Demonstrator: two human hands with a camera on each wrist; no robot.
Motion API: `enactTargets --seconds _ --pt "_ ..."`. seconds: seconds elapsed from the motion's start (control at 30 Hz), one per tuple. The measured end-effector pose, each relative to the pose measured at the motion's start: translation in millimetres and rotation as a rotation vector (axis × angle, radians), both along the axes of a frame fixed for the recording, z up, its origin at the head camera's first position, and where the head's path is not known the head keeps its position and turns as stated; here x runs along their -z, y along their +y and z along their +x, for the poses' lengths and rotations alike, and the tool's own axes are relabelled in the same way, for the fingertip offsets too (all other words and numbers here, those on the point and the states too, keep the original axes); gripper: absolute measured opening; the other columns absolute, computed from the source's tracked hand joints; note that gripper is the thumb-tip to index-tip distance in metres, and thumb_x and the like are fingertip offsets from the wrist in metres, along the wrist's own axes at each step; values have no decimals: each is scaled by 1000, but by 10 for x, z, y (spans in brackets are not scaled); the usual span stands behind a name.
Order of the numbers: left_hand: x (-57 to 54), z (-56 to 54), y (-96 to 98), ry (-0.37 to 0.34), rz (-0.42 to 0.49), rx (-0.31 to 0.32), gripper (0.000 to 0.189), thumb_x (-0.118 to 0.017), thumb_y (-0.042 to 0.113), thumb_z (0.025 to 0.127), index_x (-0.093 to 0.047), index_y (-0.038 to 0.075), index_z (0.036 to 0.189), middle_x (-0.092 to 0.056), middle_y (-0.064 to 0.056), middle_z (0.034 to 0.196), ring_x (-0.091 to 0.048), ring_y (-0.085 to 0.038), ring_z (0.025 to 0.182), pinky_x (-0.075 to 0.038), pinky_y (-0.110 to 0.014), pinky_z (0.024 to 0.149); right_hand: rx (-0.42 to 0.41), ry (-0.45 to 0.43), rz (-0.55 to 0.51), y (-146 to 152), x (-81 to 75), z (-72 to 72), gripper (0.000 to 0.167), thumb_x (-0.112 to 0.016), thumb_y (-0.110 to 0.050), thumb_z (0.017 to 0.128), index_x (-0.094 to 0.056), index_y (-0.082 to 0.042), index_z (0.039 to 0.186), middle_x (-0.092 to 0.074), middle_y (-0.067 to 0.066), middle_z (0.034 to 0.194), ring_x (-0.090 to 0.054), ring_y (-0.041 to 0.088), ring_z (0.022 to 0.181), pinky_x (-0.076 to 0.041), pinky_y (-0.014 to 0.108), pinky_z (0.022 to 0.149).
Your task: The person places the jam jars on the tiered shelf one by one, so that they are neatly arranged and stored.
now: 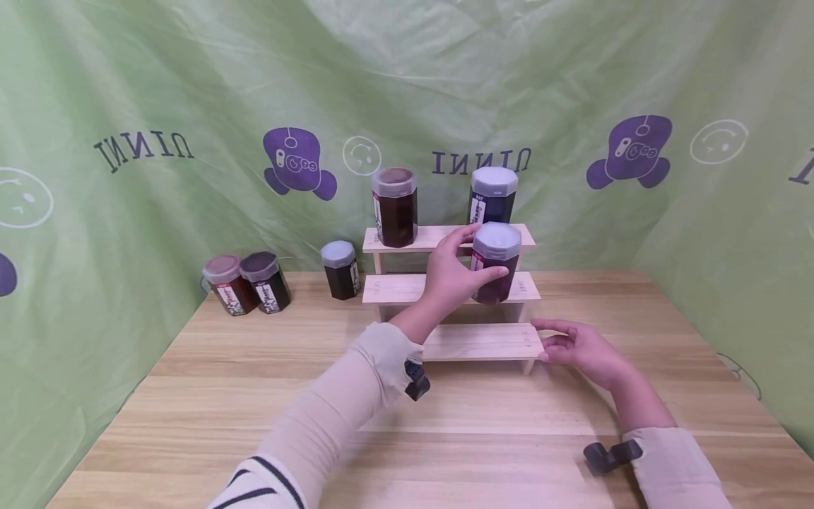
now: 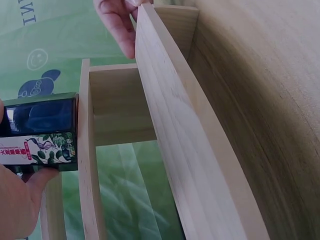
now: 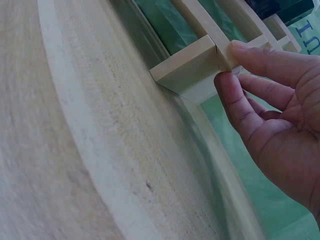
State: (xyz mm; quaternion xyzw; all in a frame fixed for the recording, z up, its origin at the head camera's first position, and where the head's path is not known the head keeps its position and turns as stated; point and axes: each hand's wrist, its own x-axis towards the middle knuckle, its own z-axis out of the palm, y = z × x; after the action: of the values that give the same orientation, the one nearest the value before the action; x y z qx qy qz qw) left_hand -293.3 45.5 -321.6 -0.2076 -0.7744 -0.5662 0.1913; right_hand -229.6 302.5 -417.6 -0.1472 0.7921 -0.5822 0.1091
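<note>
My left hand (image 1: pixel 448 276) grips an eight-sided jar (image 1: pixel 497 265) with a pale lid, dark contents and a pink-and-white label. The jar's base is right at the middle step of a three-step wooden display stand (image 1: pixel 477 341), toward its right end. In the left wrist view, the jar (image 2: pixel 40 132) appears sideways, its base against the board's edge. My right hand (image 1: pixel 588 353) pinches the right end of the lowest step between thumb and fingers, as the right wrist view shows. On the top step are a dark red jar (image 1: pixel 397 208) and a blue-black jar (image 1: pixel 492 191), the latter partly hidden.
Left of the stand, a dark jar (image 1: pixel 342 272) stands on the wooden table (image 1: pixel 254 396). Farther left, a red-lidded jar (image 1: pixel 230 286) and a black-lidded jar (image 1: pixel 267 283) stand side by side. A green printed curtain (image 1: pixel 222 85) hangs around the back and sides.
</note>
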Motion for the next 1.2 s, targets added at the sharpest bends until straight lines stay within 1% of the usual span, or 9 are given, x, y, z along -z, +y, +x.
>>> enactTargets --seconds 0.07,0.2,0.3,0.47,0.63,0.83,1.0,1.07,1.2 --pt "8 -16 6 4 -4 -4 78 -93 22 65 -58 16 134 -63 -4 119 -65 -17 94 -53 -30 87 4 -4 -1 1 -3 4 70 -70 0 85 -33 13 143 -55 33 123 -64 11 100 -54 25 85" --pt "24 -48 13 22 -28 -30 78 -93 24 65 -58 17 134 -62 -4 117 -63 -16 95 -52 -34 88 6 -11 -1 -1 -9 8 70 -70 0 85 -33 12 144 -56 32 123 -64 11 100 -55 25 85" --pt "30 -58 5 29 -50 -50 78 -93 26 65 -58 19 135 -61 -4 115 -62 -14 94 -50 -31 87 5 -16 -3 -8 -5 4 70 -69 0 85 -33 12 144 -56 31 122 -64 10 100 -55 25 85" --pt "22 -76 2 40 -67 -57 79 -92 26 66 -57 19 136 -62 -5 113 -62 -15 92 -51 -34 88 1 -18 -5 4 4 -11 71 -70 0 86 -32 12 144 -58 31 120 -64 11 100 -54 25 85" --pt "10 -76 9 37 -81 -54 79 -92 26 66 -57 19 137 -63 -5 112 -62 -15 92 -50 -28 86 2 -12 -4 23 17 -17 71 -70 0 85 -33 12 144 -57 31 122 -63 10 101 -54 24 86" --pt "1 -58 0 2 -64 -21 80 -91 24 68 -54 20 140 -61 -7 116 -62 -17 97 -51 -35 90 6 -10 -15 24 30 -27 70 -70 1 85 -33 12 144 -59 29 119 -64 10 99 -54 24 84" --pt "26 -32 -47 -46 -19 29 80 -89 17 71 -53 20 142 -61 -7 120 -61 -20 104 -52 -30 88 3 -14 -24 24 35 -33 70 -70 2 85 -32 13 143 -60 28 118 -64 10 99 -54 24 84" --pt "36 -19 -66 -56 11 40 77 -89 15 71 -54 18 140 -61 -8 119 -61 -21 105 -54 -30 87 1 -12 -22 25 36 -33 70 -70 2 85 -32 13 143 -60 28 118 -64 10 99 -54 24 84" --pt "42 27 -89 -75 93 79 68 -88 8 71 -58 8 132 -63 -9 115 -61 -20 104 -56 -35 85 4 -15 -21 26 31 -27 71 -70 1 85 -33 13 144 -59 29 119 -64 11 99 -54 24 85"
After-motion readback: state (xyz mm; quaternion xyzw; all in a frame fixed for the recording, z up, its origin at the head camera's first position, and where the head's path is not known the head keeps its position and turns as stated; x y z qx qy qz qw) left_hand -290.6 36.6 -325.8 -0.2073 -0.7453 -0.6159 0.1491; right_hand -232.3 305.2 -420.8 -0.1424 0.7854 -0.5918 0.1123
